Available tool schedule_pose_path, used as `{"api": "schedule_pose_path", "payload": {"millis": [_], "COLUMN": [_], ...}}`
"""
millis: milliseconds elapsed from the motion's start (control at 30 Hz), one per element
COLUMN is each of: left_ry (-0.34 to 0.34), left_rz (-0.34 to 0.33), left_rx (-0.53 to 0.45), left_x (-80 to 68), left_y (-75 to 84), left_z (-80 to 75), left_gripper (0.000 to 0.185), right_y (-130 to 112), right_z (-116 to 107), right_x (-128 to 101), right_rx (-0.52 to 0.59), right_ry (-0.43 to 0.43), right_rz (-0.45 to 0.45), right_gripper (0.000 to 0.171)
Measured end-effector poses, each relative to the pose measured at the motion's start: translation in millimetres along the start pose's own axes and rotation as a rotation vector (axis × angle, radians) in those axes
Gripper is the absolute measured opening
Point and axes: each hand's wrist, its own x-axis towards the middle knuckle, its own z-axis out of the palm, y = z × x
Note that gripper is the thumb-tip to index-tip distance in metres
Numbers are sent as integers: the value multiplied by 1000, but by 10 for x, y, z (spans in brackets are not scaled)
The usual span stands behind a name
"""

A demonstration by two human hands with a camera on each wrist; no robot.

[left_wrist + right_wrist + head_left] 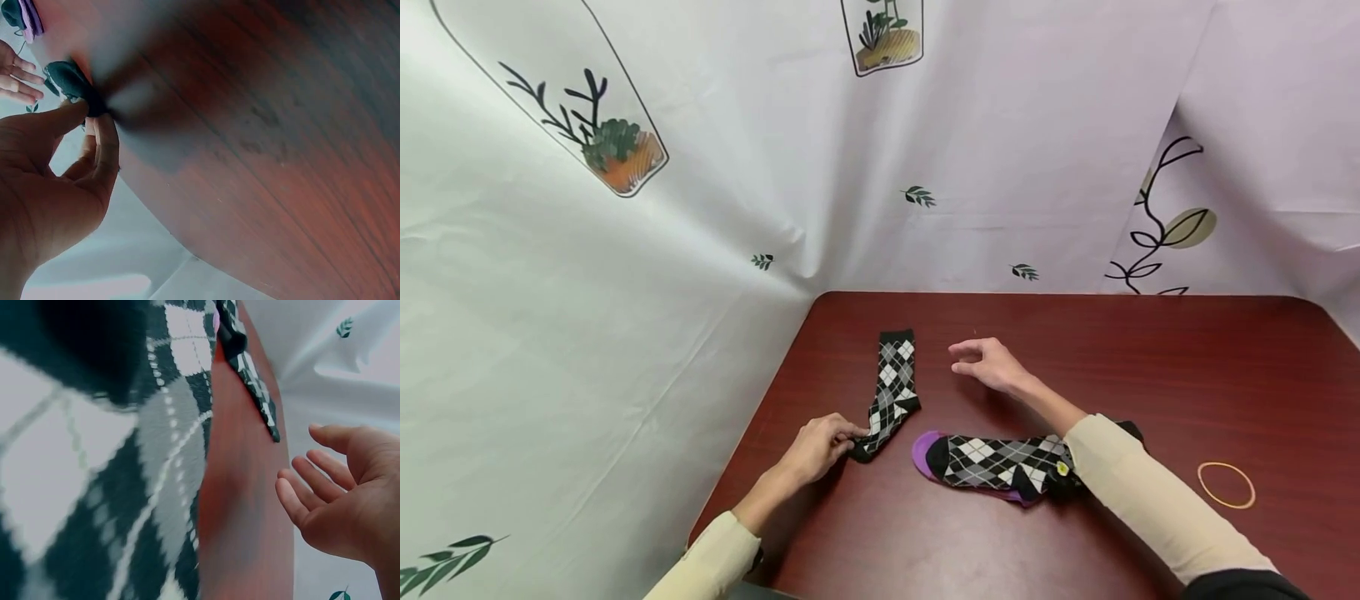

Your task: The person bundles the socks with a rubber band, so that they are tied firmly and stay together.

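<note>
A black, grey and white argyle sock (897,375) lies flat on the table, cuff away from me. My left hand (818,446) pinches its black toe (72,81) between thumb and fingers, as the left wrist view shows up close. To the right of the cuff my right hand (991,364) hovers with loosely bent, spread fingers and nothing in them. Below that arm a second argyle sock (992,461) lies sideways over a purple one (922,452). My right sleeve hides part of that pair.
The reddish-brown table (1150,350) meets patterned white cloth (970,150) at the back and left. A yellow rubber band (1252,490) lies at the right. A small white and yellow flower (1062,468) sits on the sideways pair.
</note>
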Motion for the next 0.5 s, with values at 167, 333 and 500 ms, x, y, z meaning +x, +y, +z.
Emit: {"api": "schedule_pose_path", "payload": {"millis": [167, 333, 500], "left_ry": [-21, -38, -59], "left_rz": [30, 43, 47], "left_rx": [-16, -59, -80], "left_x": [6, -18, -37], "left_y": [-17, -29, -37], "left_z": [-39, -55, -55], "left_gripper": [35, 35, 33], "right_y": [-27, -47, -55], "right_z": [53, 134, 246], "right_x": [206, 363, 483], "right_rx": [-55, -86, -134], "right_ry": [-56, -100, -116], "right_rz": [-40, -58, -64], "right_gripper": [47, 51, 50]}}
